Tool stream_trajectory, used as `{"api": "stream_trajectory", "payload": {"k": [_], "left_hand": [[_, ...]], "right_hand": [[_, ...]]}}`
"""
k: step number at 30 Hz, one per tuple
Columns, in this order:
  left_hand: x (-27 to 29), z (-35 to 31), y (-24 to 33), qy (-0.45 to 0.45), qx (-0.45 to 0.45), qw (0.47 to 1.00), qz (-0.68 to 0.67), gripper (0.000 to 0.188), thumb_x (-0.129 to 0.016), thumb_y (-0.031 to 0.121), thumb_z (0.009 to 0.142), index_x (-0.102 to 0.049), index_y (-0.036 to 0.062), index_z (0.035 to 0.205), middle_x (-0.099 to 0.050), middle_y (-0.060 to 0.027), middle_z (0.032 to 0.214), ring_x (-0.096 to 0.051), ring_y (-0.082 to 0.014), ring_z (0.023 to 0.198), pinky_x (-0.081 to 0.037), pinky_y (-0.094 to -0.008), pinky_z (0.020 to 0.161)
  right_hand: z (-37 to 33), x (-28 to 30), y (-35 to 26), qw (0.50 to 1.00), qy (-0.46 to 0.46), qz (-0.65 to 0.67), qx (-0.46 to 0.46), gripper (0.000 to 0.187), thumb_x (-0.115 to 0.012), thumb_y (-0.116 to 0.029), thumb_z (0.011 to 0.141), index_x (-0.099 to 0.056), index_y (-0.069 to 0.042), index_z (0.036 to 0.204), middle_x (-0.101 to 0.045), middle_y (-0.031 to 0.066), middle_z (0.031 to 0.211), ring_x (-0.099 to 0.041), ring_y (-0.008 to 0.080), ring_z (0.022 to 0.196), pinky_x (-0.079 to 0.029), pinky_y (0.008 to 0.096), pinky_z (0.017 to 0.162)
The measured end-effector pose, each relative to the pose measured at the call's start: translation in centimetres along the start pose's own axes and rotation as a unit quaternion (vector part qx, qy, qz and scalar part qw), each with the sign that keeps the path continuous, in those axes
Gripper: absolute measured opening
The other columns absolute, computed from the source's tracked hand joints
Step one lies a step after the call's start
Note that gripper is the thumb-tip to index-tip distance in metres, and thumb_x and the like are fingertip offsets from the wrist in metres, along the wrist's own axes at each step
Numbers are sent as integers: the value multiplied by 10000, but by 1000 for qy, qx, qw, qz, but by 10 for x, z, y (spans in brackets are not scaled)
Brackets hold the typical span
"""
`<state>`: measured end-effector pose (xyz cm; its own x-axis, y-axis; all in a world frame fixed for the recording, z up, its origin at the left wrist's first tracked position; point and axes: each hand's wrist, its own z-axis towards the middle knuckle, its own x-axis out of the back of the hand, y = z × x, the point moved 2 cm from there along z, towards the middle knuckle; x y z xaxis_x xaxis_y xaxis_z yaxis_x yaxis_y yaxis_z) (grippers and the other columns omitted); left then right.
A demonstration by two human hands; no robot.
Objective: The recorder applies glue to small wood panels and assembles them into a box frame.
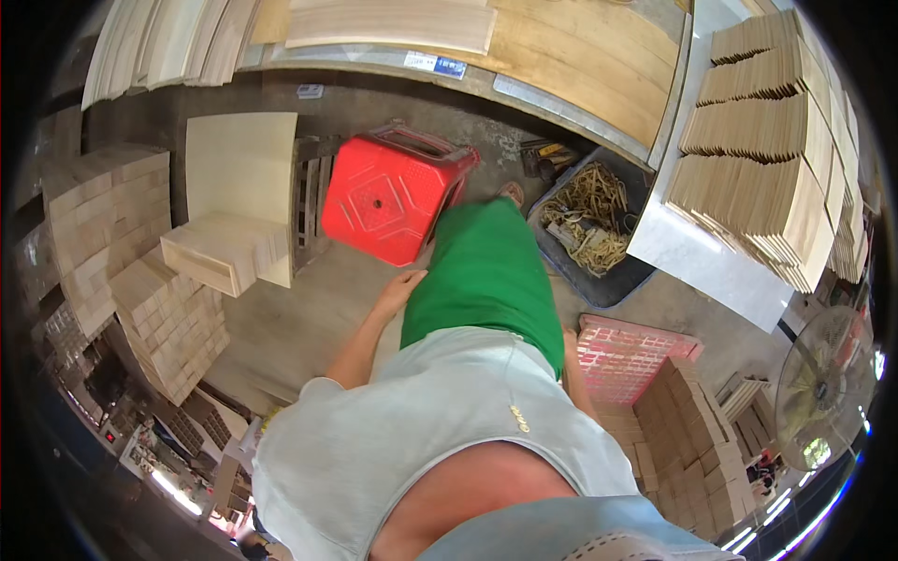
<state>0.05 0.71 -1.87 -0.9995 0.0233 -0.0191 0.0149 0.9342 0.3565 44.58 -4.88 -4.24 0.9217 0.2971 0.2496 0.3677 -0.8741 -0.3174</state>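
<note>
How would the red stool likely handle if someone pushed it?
The red stool is probably light for its size: it looks like moulded plastic with an open side. Its crisp raised pattern suggests stiffness, and its squarish outline makes rolling unlikely.

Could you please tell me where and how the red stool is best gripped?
Probably grip the red stool by its seat's near edge, reaching from the person's side with the left hand: the broad, flat seat faces the camera, that rim looks uncovered, and the hand appears just below it in view.
</note>
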Motion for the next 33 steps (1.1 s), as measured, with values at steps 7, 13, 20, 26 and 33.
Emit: {"api": "stream_trajectory", "payload": {"k": [7,13,20,26,33], "left_hand": [[17,13,74,61,-80,993,63,523,-631,317,915,-532,-32,1292,-654,-133,1139,-613,-189,1038,-479,-290,861],[97,70,169,109,-88,982,127,523,-634,252,911,-495,-55,1312,-613,-174,1227,-601,-236,1105,-483,-328,903],[157,51,364,107,-297,835,450,324,-653,138,865,-623,-2,1156,-669,-166,1035,-661,-246,944,-516,-337,824],[94,38,522,-27,-341,812,473,390,-682,45,823,-603,17,1204,-647,-128,1053,-633,-228,943,-509,-329,830],[8,69,578,-78,-430,773,459,663,-751,36,735,-481,25,1341,-546,-153,1243,-555,-264,1118,-483,-344,893]], "right_hand": [[26,10,-73,980,49,184,-58,368,-570,-280,920,-630,40,1091,-677,125,924,-646,228,800,-504,329,736],[59,-8,-72,954,90,264,-111,270,-533,-241,925,-621,-27,1066,-660,96,852,-638,195,748,-510,337,630],[123,-154,-83,921,89,312,-216,289,-480,-207,925,-586,-40,1136,-661,95,813,-643,196,678,-507,347,553],[200,-316,-150,996,43,79,-4,292,-534,-244,833,-687,-24,951,-713,120,933,-669,259,853,-530,361,777],[280,-383,-148,982,62,90,-153,461,-531,-358,933,-615,28,1170,-672,230,1053,-646,310,986,-490,372,843]]}}
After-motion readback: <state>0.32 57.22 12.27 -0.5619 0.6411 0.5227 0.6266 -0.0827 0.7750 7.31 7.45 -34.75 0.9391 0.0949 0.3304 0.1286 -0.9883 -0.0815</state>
